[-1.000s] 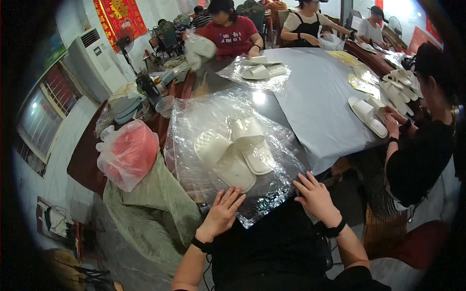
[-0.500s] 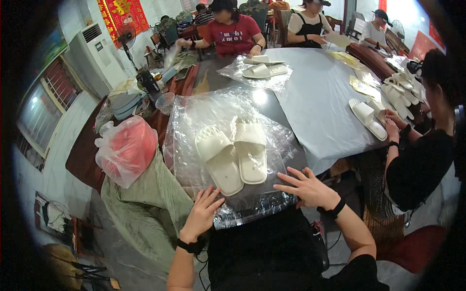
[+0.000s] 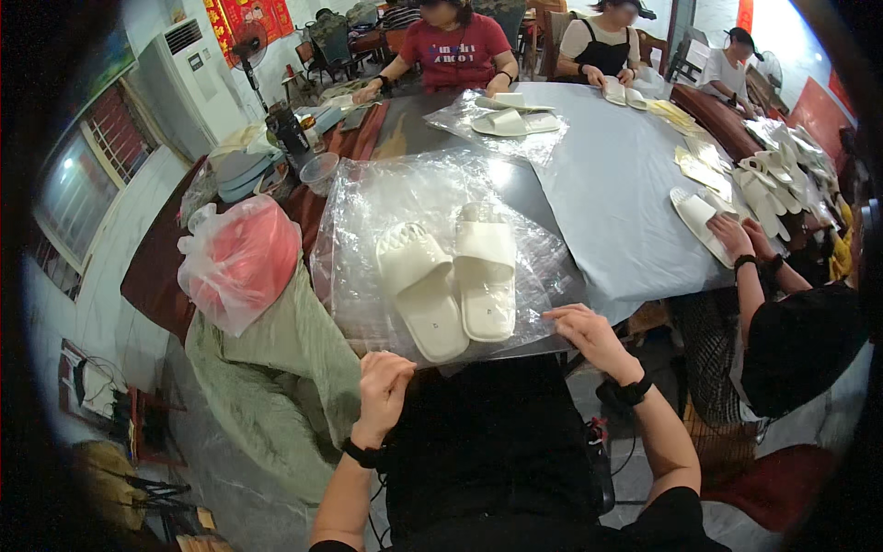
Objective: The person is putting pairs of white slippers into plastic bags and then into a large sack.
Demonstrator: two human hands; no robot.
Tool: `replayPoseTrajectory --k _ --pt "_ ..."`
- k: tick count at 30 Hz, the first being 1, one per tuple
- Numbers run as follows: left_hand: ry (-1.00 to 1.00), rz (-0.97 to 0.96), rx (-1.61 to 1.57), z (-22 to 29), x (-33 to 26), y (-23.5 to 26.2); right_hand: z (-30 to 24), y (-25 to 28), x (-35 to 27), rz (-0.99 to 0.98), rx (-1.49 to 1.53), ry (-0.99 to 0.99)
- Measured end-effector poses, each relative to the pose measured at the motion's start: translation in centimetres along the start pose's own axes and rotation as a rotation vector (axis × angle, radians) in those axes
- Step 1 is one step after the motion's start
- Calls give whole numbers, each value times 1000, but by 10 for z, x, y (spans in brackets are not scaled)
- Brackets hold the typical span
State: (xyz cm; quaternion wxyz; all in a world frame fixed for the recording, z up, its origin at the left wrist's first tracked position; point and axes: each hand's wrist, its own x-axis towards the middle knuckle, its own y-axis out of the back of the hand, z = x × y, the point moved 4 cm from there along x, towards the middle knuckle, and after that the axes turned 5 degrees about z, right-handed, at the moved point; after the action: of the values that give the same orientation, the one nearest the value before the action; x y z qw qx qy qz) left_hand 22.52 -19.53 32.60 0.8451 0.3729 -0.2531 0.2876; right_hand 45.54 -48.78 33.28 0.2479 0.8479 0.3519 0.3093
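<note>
Two cream slippers, a left one (image 3: 425,294) and a right one (image 3: 487,281), lie side by side on a clear plastic bag (image 3: 354,221) spread over the dark table. Their toe ends point away from me. At the table's near edge, my left hand (image 3: 382,391) is closed with fingers curled at the bag's near left corner. My right hand (image 3: 593,340) is closed too, its fingertips pinching the bag's near right side. The film between the fingers is hard to see.
A tied translucent bag with red contents (image 3: 244,262) sits left, above green cloth (image 3: 267,386). A clear cup (image 3: 319,172) and dark bottle (image 3: 287,129) stand behind. Across the table a co-worker has another slipper pair (image 3: 517,121); a co-worker's hands (image 3: 736,239) touch slippers at right.
My spread fingers have curled in on the bag's near edge. The film that hung over the table's front no longer shows there. At right, a co-worker's hands have moved onto a slipper.
</note>
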Motion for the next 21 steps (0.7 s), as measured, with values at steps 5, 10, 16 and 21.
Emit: replayPoseTrajectory --k 5,10,16,21 --pt "166 96 81 -9 -1 -5 14 -11 7 209 68 -273" --pt "311 146 136 -8 0 -15 11 -20 13 314 -82 -228" --pt "161 112 276 0 6 -23 14 -23 17 275 -261 -215" --pt "-60 42 601 14 8 -27 21 -27 20 231 -324 -237"
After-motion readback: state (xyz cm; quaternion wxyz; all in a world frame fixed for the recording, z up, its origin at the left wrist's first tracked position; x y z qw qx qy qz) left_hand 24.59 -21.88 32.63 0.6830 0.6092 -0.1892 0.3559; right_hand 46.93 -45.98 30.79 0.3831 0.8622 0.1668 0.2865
